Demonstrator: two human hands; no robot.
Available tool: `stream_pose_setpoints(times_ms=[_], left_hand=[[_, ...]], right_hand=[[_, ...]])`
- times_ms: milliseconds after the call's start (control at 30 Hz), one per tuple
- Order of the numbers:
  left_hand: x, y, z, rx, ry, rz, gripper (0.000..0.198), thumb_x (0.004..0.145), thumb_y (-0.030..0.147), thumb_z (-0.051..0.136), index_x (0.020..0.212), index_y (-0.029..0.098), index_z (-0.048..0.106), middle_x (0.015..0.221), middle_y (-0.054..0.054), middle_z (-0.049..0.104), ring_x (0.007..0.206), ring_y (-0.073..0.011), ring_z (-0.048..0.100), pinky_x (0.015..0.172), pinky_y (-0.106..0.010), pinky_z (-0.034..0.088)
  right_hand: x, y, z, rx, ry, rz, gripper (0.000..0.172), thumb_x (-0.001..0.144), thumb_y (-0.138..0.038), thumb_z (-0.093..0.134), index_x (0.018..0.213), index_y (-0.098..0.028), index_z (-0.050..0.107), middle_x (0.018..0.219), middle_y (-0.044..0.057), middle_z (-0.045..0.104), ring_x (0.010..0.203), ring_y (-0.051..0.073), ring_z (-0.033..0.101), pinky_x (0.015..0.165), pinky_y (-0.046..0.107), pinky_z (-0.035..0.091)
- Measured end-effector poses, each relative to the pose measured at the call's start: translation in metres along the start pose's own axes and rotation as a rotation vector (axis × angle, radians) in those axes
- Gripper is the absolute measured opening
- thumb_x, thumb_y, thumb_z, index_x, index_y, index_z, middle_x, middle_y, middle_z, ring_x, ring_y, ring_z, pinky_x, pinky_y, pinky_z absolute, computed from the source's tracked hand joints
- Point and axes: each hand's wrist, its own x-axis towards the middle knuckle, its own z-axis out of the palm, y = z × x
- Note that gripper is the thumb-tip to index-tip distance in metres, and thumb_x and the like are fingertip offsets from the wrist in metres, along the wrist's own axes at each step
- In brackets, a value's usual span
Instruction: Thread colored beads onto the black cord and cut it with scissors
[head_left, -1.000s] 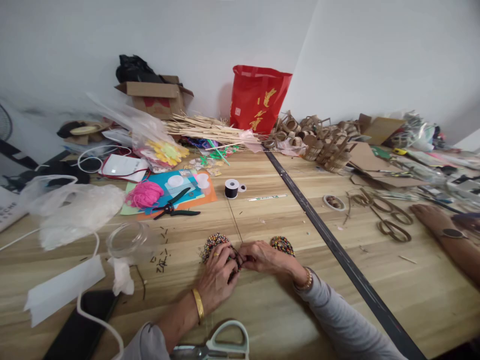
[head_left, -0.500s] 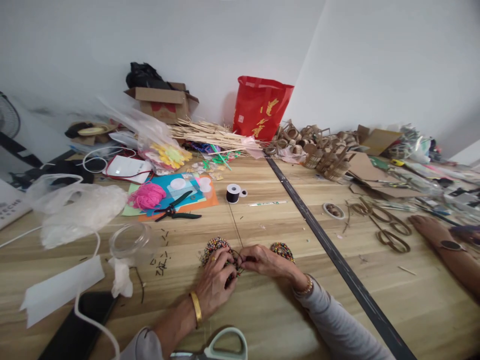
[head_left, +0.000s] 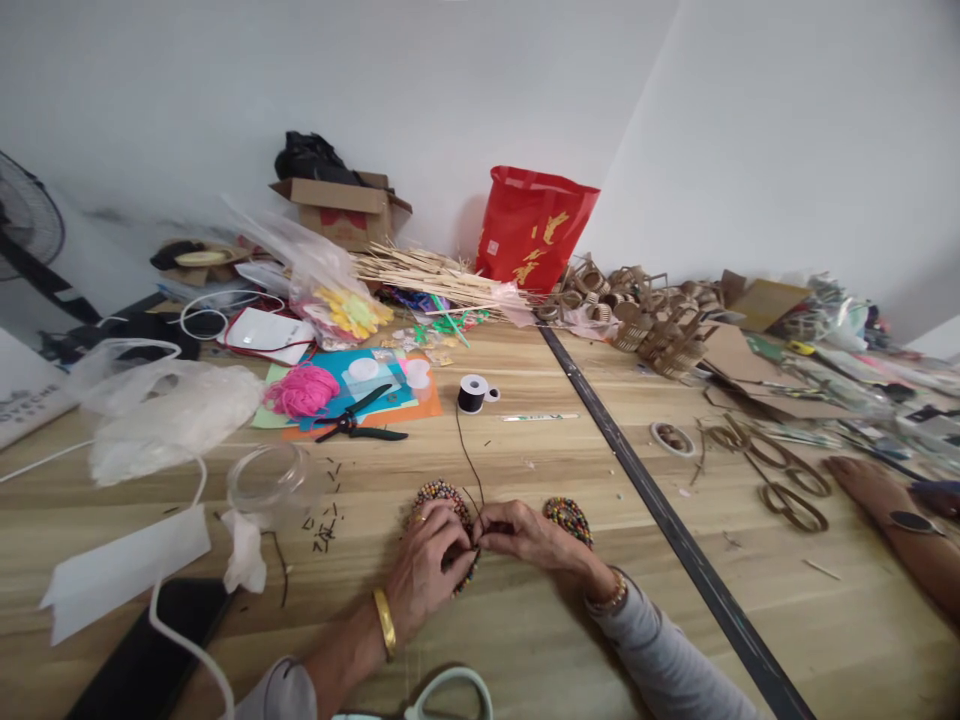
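My left hand (head_left: 433, 562) lies over a coil of multicoloured beads (head_left: 444, 490), its thumb and forefinger closed at the coil's right edge. Close beside it, my right hand (head_left: 521, 530) pinches a thin black cord (head_left: 471, 458). The two hands' fingertips almost meet, and what lies exactly between them is too small to make out. From there the cord runs slackly up to a spool of black cord (head_left: 472, 396). A second beaded coil (head_left: 568, 521) rests behind my right wrist. Near my left forearm, light-green scissor handles (head_left: 450, 690) show at the bottom edge.
Black-handled pliers (head_left: 360, 425) and pink yarn (head_left: 304, 390) lie on coloured sheets. Short black cord scraps (head_left: 325, 530) are scattered at left, near a phone-like dark slab (head_left: 150, 650). Another person's forearm (head_left: 892, 520) rests at right. Small woven baskets (head_left: 664, 335) stand behind.
The cord from the spool has gone from straight to slack and curved. A small cord loop between my hands has gone from sight. My left fingers have shifted, and the view has moved slightly.
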Motion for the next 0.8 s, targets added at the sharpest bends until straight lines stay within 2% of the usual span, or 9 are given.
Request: stream_pose_setpoints(times_ms=[133,567,800], left_hand=[[0.001,-0.002,-0.002,0.007,0.028,-0.024,0.006,0.072,0.014,0.069,0.073,0.017,0.065,0.079,-0.005,0.061,0.091,-0.0238,0.053,0.081,-0.04,0.048],[-0.006,0.0,-0.008,-0.119,-0.035,-0.068,0.008,0.078,0.016,0.064,0.071,0.017,0.067,0.073,-0.004,0.066,0.078,-0.0195,0.058,0.071,-0.031,0.048],[-0.014,-0.007,-0.012,-0.31,-0.075,-0.264,0.008,0.077,0.016,0.063,0.077,0.017,0.07,0.079,-0.006,0.07,0.079,-0.0198,0.062,0.074,-0.03,0.049]], right_hand=[[0.002,-0.003,0.003,0.039,0.047,-0.008,0.011,0.086,-0.023,0.057,0.082,-0.013,0.063,0.074,0.0,0.057,0.068,0.011,0.05,0.062,0.021,0.039],[0.004,-0.008,0.011,0.093,0.085,-0.031,0.02,0.085,-0.033,0.061,0.082,-0.014,0.064,0.077,0.0,0.056,0.07,0.012,0.05,0.064,0.022,0.039],[0.006,-0.009,0.015,0.09,0.072,-0.049,0.019,0.087,-0.031,0.059,0.083,-0.014,0.064,0.075,-0.001,0.055,0.068,0.011,0.047,0.061,0.021,0.036]])
